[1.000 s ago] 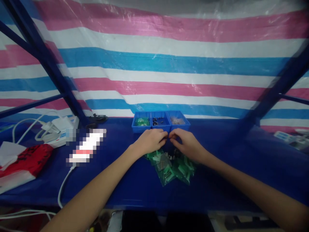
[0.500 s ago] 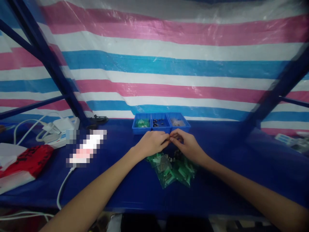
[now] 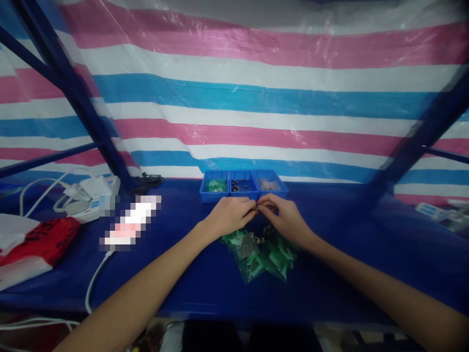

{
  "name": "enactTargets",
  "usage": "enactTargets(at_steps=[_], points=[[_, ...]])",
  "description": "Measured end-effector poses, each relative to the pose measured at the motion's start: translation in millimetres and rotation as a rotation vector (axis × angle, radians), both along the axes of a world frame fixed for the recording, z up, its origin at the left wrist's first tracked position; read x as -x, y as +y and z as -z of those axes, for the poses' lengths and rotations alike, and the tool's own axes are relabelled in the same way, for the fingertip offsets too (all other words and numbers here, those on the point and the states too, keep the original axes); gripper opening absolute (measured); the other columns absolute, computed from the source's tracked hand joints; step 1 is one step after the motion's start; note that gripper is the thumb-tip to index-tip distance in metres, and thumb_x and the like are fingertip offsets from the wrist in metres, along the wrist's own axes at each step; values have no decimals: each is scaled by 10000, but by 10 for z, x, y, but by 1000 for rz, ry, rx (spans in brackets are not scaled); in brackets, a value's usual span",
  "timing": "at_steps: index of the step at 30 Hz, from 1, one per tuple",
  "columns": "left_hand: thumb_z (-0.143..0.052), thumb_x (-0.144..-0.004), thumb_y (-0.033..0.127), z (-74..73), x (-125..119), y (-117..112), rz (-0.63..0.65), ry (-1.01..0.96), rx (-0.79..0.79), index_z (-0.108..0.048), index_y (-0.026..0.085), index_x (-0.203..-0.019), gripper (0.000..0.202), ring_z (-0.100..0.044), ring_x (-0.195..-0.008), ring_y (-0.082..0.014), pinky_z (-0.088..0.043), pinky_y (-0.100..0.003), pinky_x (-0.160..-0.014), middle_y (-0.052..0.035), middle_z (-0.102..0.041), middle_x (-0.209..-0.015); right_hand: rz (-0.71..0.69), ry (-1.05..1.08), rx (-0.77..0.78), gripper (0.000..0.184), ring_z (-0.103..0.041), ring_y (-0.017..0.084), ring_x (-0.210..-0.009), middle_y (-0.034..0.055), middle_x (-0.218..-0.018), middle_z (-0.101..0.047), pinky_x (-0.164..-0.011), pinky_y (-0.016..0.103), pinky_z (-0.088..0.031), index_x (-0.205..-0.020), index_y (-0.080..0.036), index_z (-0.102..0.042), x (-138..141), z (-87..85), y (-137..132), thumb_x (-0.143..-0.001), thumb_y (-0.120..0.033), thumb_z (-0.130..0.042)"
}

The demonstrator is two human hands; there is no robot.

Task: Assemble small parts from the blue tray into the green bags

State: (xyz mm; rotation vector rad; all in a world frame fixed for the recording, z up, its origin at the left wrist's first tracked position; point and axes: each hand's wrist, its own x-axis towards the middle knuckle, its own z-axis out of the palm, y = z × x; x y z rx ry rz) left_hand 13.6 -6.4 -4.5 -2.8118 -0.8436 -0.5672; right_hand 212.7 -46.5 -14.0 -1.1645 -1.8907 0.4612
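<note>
- Since a second ago, the fingers of the right hand (image 3: 286, 215) have moved in to meet those of the left hand (image 3: 230, 215).
- Nearest on the blue table (image 3: 205, 288), green bags (image 3: 252, 264) lie in a heap, small metal bits (image 3: 258, 239) at its far edge; the right hand hides some.
- Past the heap, both hands' fingers bend, tips close together; I can't tell if they pinch something tiny.
- Well off left sit a red bag (image 3: 54, 237) and a white power strip (image 3: 85, 213).
- Just behind the hands stand three blue bins (image 3: 214, 197).
- Farthest back hangs a striped sheet (image 3: 256, 107).
</note>
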Motion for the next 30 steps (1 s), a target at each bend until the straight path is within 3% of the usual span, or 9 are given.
enactTargets(at_steps=[9, 19, 23, 30], points=[[-383, -1056, 335, 2, 4, 7, -30, -25, 15, -560, 176, -945, 262, -649, -755, -180, -415, -281, -603, -17, -640, -825, -54, -59, 24, 160, -728, 193, -876, 31, -967, -773, -734, 294, -512, -1044, -222, -679, -6, 28, 17, -930, -220, -568], [-468, -1017, 297, -59, 17, -32, -20, -106, 36, -538, 197, -1054, 127, -637, -750, -174, -387, -283, -594, -8, -665, -879, -15, -79, 6, 177, -717, 205, -829, 29, -883, -770, -760, 325, -492, -1033, -208, -686, -12, -14, 12, -953, -240, -531], [-445, -1031, 308, -45, 21, -15, -10, -77, 25, -530, 191, -1010, 145, -627, -719, -170, -368, -282, -568, -6, -649, -851, -9, -110, -24, 206, -701, 208, -847, 31, -906, -766, -779, 332, -480, -976, -219, -705, -25, 6, 18, -974, -282, -509], [-388, -1048, 312, -44, 0, -64, 12, -34, 18, -516, 180, -990, 192, -634, -714, -181, -386, -287, -567, -21, -646, -848, 23, -109, -21, 196, -664, 179, -731, 8, -820, -741, -667, 296, -440, -898, -215, -699, 1, -37, -5, -965, -326, -551]])
